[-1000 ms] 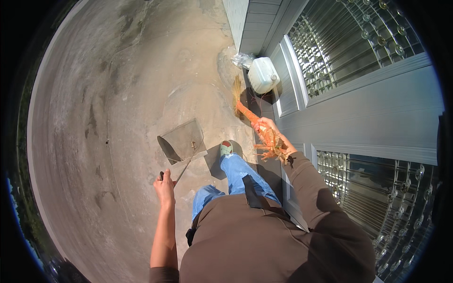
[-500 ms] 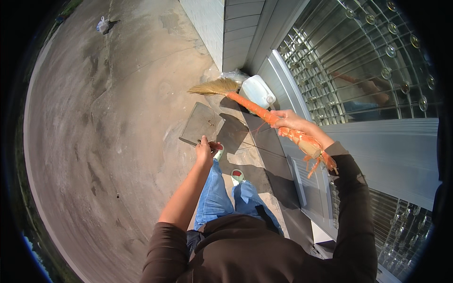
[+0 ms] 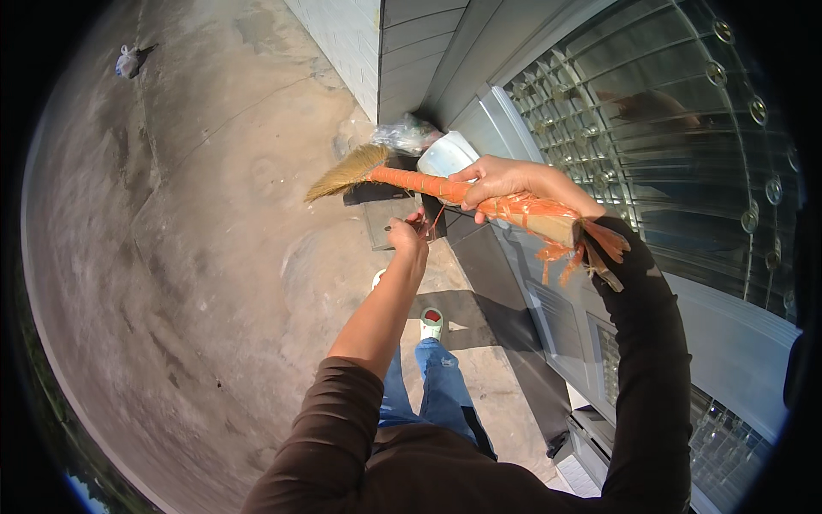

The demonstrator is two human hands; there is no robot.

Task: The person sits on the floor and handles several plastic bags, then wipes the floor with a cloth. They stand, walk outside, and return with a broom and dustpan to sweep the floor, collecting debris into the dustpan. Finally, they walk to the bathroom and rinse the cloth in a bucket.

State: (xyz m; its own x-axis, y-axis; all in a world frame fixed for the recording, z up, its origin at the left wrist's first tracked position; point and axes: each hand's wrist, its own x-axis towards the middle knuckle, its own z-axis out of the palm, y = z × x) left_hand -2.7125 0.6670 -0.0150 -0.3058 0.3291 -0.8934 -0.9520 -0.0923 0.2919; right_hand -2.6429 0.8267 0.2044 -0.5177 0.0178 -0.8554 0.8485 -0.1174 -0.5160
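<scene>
My right hand (image 3: 497, 184) is wrapped round the orange-bound handle of a grass broom (image 3: 419, 182), held aslant in front of me. Its straw head (image 3: 349, 171) points left, and torn orange plastic strips hang from the butt end by my right forearm. My left hand (image 3: 408, 231) is closed at the near right edge of a grey dustpan (image 3: 378, 224), below the broom. The broom handle and my fingers hide part of the pan. A loose orange strand hangs down beside my left fingers.
A white plastic jug (image 3: 447, 154) and clear plastic bags (image 3: 402, 134) stand in the corner by the wall. A low step (image 3: 497, 300) runs along the glass-and-metal door (image 3: 582, 128) to my right. A small tied bag (image 3: 128, 62) lies far left on the concrete.
The broom has swung to a flatter slant and shifted left, its head now over the dustpan's far side. My left hand and the dustpan have moved forward and right. One foot has stepped.
</scene>
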